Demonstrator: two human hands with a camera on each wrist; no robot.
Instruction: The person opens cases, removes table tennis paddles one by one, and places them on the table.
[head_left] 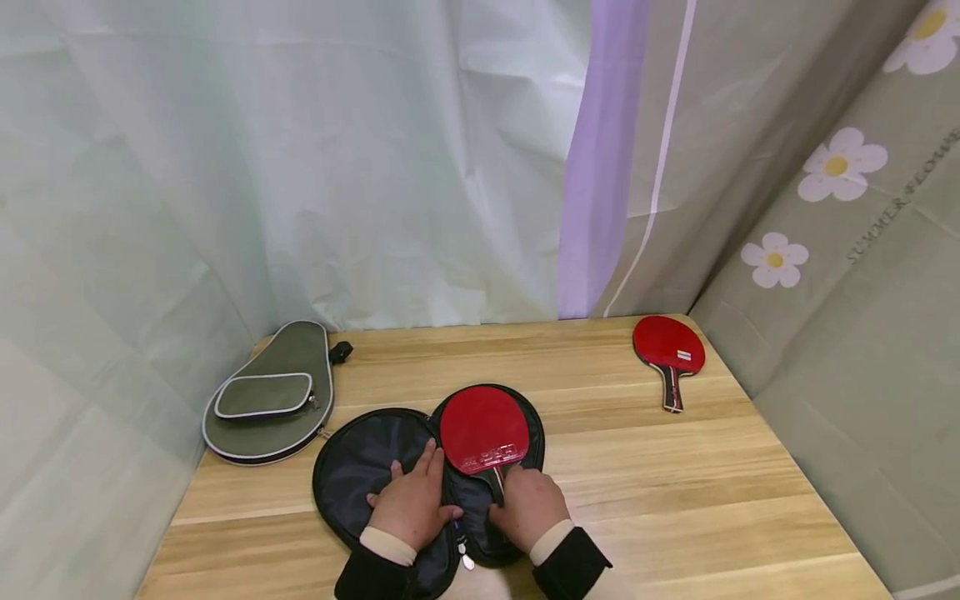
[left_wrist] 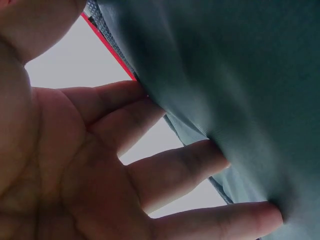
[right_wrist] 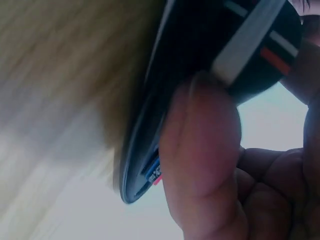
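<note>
A black paddle case (head_left: 358,471) lies unzipped and spread flat, its two halves side by side. On the right half rests a table tennis paddle (head_left: 483,427) with its red face up and its handle toward me. My right hand (head_left: 532,504) grips that handle; in the right wrist view the thumb presses against the striped handle end (right_wrist: 255,45). My left hand (head_left: 412,502) lies with fingers spread on the left half of the case, near the fold. In the left wrist view its fingertips touch the dark lining (left_wrist: 225,100).
A green paddle case (head_left: 264,437) with white piping and a small front pocket lies at the back left. Another red paddle (head_left: 669,346) lies at the back right of the wooden table (head_left: 675,500). Curtains (head_left: 360,167) hang behind and on both sides.
</note>
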